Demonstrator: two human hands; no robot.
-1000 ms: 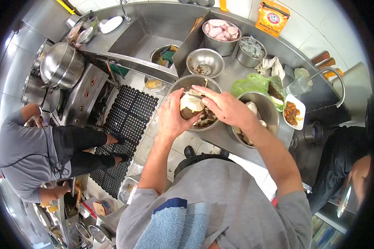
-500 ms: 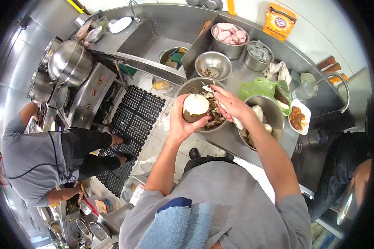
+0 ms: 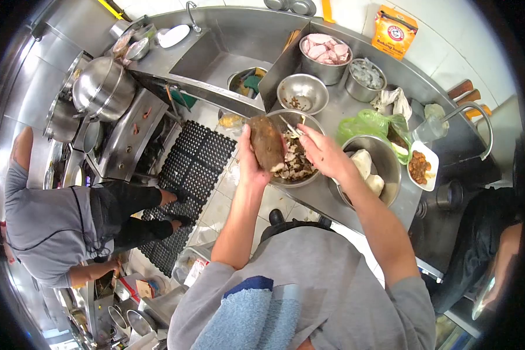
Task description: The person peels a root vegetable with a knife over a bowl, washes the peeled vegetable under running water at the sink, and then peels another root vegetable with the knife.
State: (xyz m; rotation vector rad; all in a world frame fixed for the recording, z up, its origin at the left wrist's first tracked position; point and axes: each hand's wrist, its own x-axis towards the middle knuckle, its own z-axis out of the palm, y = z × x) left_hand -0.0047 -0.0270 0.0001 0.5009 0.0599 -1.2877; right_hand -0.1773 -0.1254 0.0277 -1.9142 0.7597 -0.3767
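Note:
My left hand (image 3: 252, 167) grips a large brown-skinned root vegetable (image 3: 266, 142), its rough unpeeled side facing up. In my right hand (image 3: 325, 154) is a peeler (image 3: 292, 126), its tip pointing up and left, just right of the root and apart from it. Both hands are over a steel bowl (image 3: 311, 118) filled with brown and white peelings (image 3: 296, 167). Beside my right forearm stands another steel bowl (image 3: 394, 166) with white peeled pieces (image 3: 363, 163) inside.
Behind are a small steel bowl (image 3: 314, 86), a pot of raw meat (image 3: 325, 50) and a greyish-filled pot (image 3: 365, 80). A green plastic bag (image 3: 361, 124) and white dish (image 3: 428, 175) lie right. A co-worker (image 3: 55, 224) stands left; another person's dark-clothed leg (image 3: 478, 233) shows right.
The root has turned in my left hand: its white peeled face showed before, and now its brown skin does. My right hand has moved slightly with the peeler. The left co-worker's raised arm has shifted.

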